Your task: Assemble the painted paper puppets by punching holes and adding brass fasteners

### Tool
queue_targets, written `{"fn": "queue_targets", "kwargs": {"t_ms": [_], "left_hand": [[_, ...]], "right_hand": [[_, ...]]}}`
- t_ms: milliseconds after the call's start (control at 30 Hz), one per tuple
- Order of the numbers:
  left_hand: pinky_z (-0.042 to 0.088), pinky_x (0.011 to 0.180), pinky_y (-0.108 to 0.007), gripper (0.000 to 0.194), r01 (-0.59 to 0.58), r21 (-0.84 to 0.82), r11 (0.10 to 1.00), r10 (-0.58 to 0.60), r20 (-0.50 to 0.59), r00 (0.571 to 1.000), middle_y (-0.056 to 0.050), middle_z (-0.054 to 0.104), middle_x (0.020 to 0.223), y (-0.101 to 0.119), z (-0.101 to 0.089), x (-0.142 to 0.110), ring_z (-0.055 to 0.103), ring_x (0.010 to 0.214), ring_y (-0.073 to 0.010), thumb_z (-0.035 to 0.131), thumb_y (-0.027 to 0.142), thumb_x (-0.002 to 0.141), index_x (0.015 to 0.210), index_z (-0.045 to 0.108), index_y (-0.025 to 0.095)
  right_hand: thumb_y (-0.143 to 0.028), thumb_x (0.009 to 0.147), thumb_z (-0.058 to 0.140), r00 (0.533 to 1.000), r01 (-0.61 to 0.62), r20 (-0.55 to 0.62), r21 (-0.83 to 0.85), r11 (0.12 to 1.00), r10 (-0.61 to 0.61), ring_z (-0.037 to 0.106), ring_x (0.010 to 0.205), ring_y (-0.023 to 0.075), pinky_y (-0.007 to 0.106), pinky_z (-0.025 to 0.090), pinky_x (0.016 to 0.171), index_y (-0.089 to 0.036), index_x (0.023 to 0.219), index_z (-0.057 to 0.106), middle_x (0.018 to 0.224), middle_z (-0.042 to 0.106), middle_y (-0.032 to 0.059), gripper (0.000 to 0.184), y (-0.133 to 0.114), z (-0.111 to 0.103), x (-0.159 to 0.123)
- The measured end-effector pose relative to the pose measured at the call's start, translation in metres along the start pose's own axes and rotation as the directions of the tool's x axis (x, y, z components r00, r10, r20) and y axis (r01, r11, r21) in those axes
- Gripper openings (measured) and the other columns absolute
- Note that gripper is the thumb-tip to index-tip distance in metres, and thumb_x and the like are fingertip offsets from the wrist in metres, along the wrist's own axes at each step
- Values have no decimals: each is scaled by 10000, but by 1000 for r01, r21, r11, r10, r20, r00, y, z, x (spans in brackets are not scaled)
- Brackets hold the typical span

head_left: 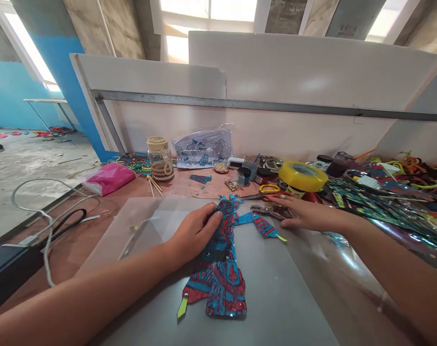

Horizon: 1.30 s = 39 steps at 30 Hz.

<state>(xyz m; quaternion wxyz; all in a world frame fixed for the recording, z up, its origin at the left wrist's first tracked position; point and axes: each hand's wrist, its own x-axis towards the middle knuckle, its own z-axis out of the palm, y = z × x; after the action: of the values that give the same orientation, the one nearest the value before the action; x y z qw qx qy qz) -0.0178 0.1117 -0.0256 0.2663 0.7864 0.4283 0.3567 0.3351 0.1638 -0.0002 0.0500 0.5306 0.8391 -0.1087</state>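
A flat puppet figure point(221, 269), painted blue and red with small metal rivets, lies on a grey sheet point(276, 298) in front of me. My left hand point(194, 233) rests on the figure's upper body, thumb pressed on it, fingers curled at its edge. My right hand point(301, 211) lies flat and stretched out over a metal punch tool point(267, 210) next to the figure's arm piece point(263, 224). Yellow-handled scissors point(263, 191) lie just beyond the right fingers.
A yellow tape roll point(302, 176), a glass jar point(160, 158), small containers and a plastic-wrapped printed sheet point(203, 147) stand along the white back board. Several coloured cut-outs point(384, 206) pile at right. A pink bag point(108, 178) and cables point(48, 226) are at left.
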Motion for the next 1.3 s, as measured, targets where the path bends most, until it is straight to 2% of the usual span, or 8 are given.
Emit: {"fn": "queue_targets", "kwargs": {"t_ms": [233,433,600,767,967,1100,1200,1300], "left_hand": [[319,607,-303,331,1,-3,1000,-1,13,1000,28,426,660,1,0,2,402,618,-151,353,420,969,703,365,224],[321,599,-297,331,-10,-19,1000,10,25,1000,30,414,650,2,0,3,398,610,-148,356,422,966,702,368,223],[313,596,-297,331,-5,-18,1000,6,32,999,38,400,647,1,1,3,382,609,-144,360,417,970,703,368,222],[312,586,-295,331,-7,-20,1000,8,41,999,40,390,642,2,0,3,378,603,-143,363,417,966,698,367,223],[315,592,-295,333,-6,-22,1000,7,47,999,37,405,645,2,0,2,388,611,-143,367,415,969,700,370,219],[311,596,-294,329,-7,-26,1000,8,42,999,38,403,650,1,0,2,388,614,-141,369,412,970,705,370,218],[312,598,-291,330,-2,-37,999,4,43,999,41,399,652,1,0,2,383,618,-139,369,412,973,707,374,215],[308,596,-288,334,-5,-42,999,7,42,999,44,389,651,1,0,2,377,617,-136,372,414,974,708,372,213]], "right_hand": [[-654,839,564,998,-62,-21,-6,998,62,448,1345,411,554,439,1046,-256,1497,415,1529,420,138,784,-2,-5,0],[-564,885,536,996,36,-86,-4,999,-36,585,1179,365,515,507,947,-234,1411,523,1380,561,142,621,0,-1,3],[-493,909,512,989,90,-105,-96,991,-100,592,1134,343,492,503,939,-187,1391,526,1319,551,173,571,1,7,7],[-393,883,522,981,62,-162,-243,968,-103,626,984,349,518,520,854,-143,1159,664,1109,607,184,399,-11,11,6],[-471,898,486,992,-27,-122,-196,980,3,644,1005,386,535,514,859,-91,1300,577,1174,618,231,561,-20,7,-3],[-555,882,497,999,-28,-40,-149,988,22,599,1121,399,532,505,894,-145,1375,523,1320,556,216,642,-12,3,-6],[-492,890,499,999,-35,16,-151,988,38,583,1152,377,494,507,894,-182,1390,503,1376,518,190,588,-8,1,-7],[-352,858,532,999,-42,-22,-181,983,39,614,1082,334,431,514,864,-159,1366,509,1318,555,188,545,-12,2,-4]]}}
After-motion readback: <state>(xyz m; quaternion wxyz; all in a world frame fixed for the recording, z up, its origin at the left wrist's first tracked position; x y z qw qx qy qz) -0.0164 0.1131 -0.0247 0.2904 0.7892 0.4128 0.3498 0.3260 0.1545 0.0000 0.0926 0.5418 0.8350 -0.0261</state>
